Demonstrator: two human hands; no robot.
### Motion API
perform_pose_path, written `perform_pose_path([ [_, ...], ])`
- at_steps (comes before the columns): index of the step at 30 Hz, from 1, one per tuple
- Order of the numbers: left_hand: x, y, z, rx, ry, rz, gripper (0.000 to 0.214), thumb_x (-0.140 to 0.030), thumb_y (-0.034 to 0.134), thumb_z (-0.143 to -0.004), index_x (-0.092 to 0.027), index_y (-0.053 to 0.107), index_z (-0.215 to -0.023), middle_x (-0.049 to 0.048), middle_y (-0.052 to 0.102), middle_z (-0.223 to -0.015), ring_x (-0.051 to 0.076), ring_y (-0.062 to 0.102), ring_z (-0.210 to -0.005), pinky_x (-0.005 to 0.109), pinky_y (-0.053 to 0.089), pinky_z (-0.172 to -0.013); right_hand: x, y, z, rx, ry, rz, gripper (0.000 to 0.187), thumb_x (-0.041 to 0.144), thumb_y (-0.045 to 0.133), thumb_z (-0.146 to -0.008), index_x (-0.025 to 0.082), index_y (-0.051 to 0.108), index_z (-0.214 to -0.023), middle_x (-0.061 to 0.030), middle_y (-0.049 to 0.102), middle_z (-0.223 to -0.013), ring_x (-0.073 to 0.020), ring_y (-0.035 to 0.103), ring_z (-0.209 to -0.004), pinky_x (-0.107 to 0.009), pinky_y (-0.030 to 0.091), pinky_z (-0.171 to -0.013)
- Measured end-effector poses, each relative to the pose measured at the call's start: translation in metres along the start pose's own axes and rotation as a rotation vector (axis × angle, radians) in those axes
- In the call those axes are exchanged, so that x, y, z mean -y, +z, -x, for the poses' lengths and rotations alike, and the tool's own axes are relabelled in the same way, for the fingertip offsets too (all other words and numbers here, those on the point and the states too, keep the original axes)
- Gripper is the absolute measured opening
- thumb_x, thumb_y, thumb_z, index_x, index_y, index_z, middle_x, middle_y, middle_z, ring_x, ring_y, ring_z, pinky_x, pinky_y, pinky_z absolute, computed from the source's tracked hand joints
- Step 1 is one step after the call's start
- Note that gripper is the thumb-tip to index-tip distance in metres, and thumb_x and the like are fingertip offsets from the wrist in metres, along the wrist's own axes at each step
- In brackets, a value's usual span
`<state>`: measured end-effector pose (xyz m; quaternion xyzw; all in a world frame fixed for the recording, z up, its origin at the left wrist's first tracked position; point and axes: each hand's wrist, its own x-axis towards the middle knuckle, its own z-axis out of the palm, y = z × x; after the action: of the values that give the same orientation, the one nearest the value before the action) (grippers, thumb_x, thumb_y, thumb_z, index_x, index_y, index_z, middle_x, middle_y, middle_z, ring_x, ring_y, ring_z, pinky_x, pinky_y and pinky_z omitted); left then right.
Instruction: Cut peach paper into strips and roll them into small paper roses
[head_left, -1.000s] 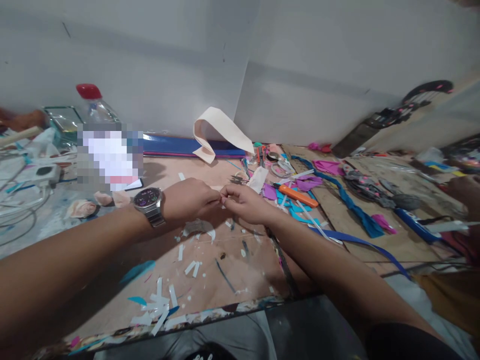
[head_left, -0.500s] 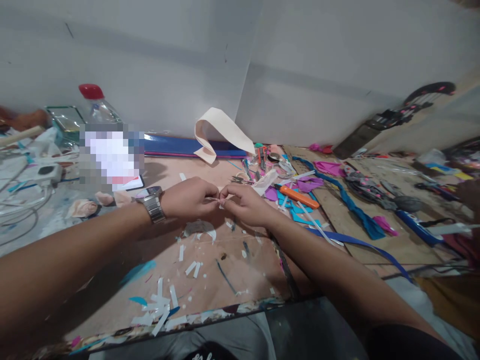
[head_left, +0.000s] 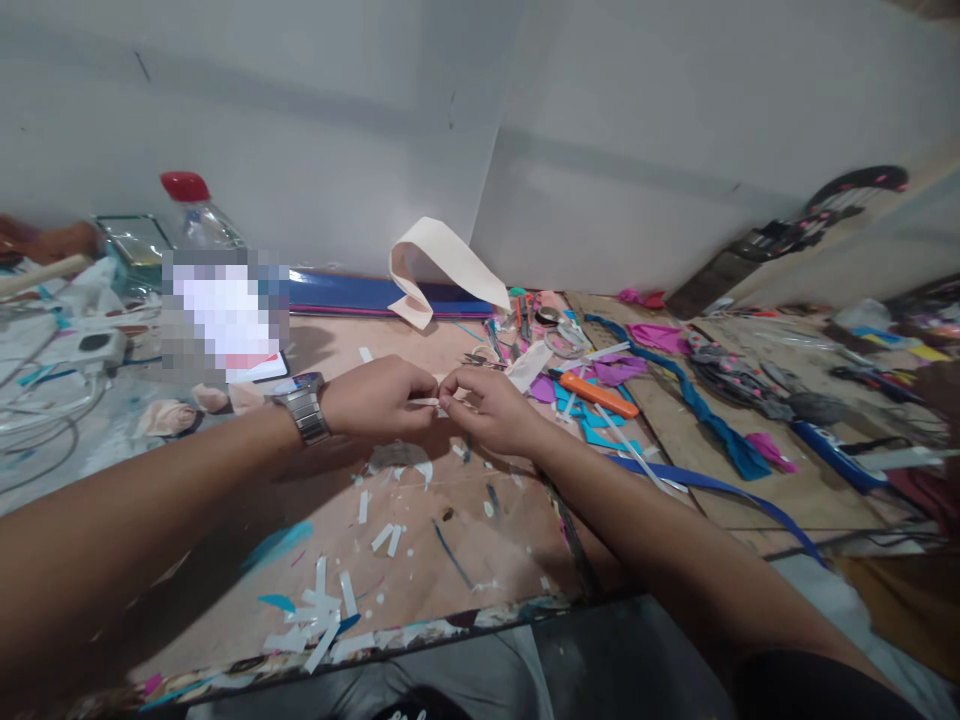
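My left hand (head_left: 380, 395), with a metal watch (head_left: 306, 410) on its wrist, is closed in a pinch on a small pale strip (head_left: 425, 402). My right hand (head_left: 487, 408) meets it fingertip to fingertip, also pinching at the strip's end. Most of the strip is hidden by my fingers. Behind my hands, a long cream strip (head_left: 450, 255) curls over a blue folder-like piece (head_left: 337, 290) along the wall. An orange utility knife (head_left: 598, 393) lies to the right of my right hand among coloured scraps.
A red-capped bottle (head_left: 202, 215) and a blurred bright screen (head_left: 232, 310) stand at the back left. White paper bits (head_left: 319, 610) lie near the table's front edge. Cream rolled pieces (head_left: 168, 417) rest at left, a blue ribbon (head_left: 720, 487) at right.
Both hands stay nearly in place, with only slight finger movement. The pale strip between them shows a little more clearly now.
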<state>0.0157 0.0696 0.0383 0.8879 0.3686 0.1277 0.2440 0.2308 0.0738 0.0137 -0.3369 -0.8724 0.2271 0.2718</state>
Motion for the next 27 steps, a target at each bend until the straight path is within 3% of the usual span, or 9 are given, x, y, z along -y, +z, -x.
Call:
perform_pose_path([
  [9,0.007,-0.008,0.001,0.048,0.026,0.201,0.034,-0.041,0.053,-0.095,-0.016,0.072,-0.083,0.0011,0.071,-0.073,0.012,0.056,-0.063,0.024,0.036,-0.060,0.002,-0.001,0.000,0.002,-0.067,0.054,0.011,0.025,0.058,-0.092,0.020,0.064,-0.085,-0.0044,0.070,-0.083,-0.0192,0.061,-0.079,-0.033,0.042,-0.079],
  [19,0.007,-0.010,0.000,0.030,0.011,0.172,0.033,-0.042,0.055,-0.095,-0.016,0.073,-0.085,0.0008,0.069,-0.070,0.012,0.055,-0.062,0.024,0.035,-0.059,0.001,-0.004,0.001,-0.021,-0.060,0.090,0.010,0.024,0.058,-0.092,0.021,0.065,-0.085,-0.0042,0.071,-0.084,-0.0199,0.061,-0.080,-0.035,0.040,-0.082],
  [27,0.006,-0.012,-0.001,0.069,-0.029,0.187,0.027,-0.034,0.055,-0.093,-0.016,0.074,-0.087,0.0017,0.074,-0.077,0.013,0.060,-0.067,0.023,0.039,-0.063,0.000,-0.004,0.001,-0.033,-0.062,0.105,0.009,0.024,0.059,-0.091,0.021,0.065,-0.084,-0.0039,0.071,-0.084,-0.0201,0.060,-0.080,-0.035,0.039,-0.083],
])
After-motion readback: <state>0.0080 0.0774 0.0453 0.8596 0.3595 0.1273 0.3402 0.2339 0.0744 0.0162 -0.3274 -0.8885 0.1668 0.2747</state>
